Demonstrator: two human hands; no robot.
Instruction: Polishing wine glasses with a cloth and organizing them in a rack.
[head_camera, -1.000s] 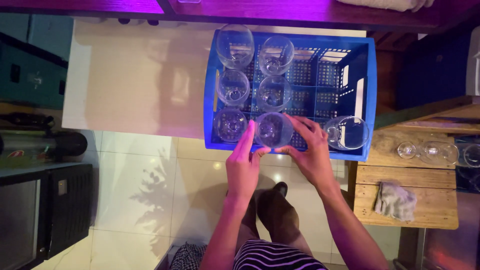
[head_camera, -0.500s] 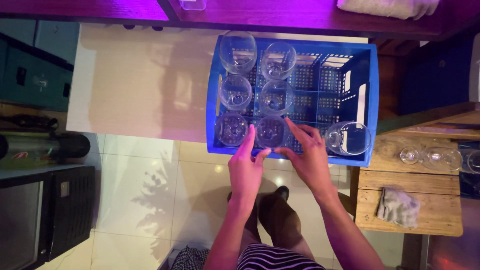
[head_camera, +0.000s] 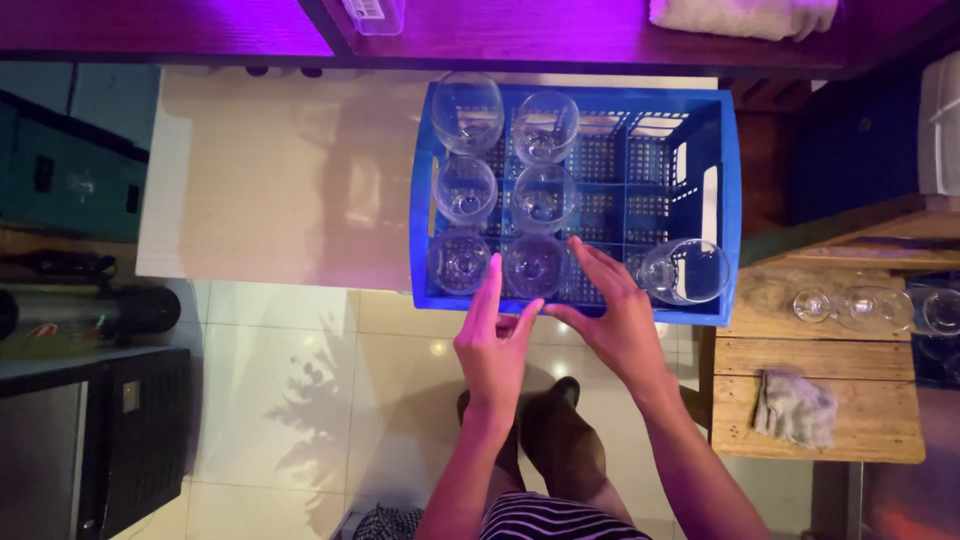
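A blue plastic crate (head_camera: 725, 180) with square compartments sits on a pale counter and holds several clear wine glasses. My left hand (head_camera: 495, 340) and my right hand (head_camera: 610, 315) hover at its near edge, fingers spread, on either side of a glass (head_camera: 533, 265) standing in the front row. Neither hand grips it; the fingertips are apart from or barely touching the glass. Another glass (head_camera: 688, 270) lies tilted at the crate's front right corner. The crate's right compartments hold nothing.
A wooden pallet table (head_camera: 830, 400) at right carries a crumpled grey cloth (head_camera: 795, 408) and more glasses (head_camera: 870, 308). A dark appliance (head_camera: 90, 440) stands at left. The tiled floor (head_camera: 300, 400) lies below. A folded white towel (head_camera: 745, 15) rests on the far shelf.
Both hands have drawn back slightly from the front-row glass and their fingers have spread. The view has shifted down a little.
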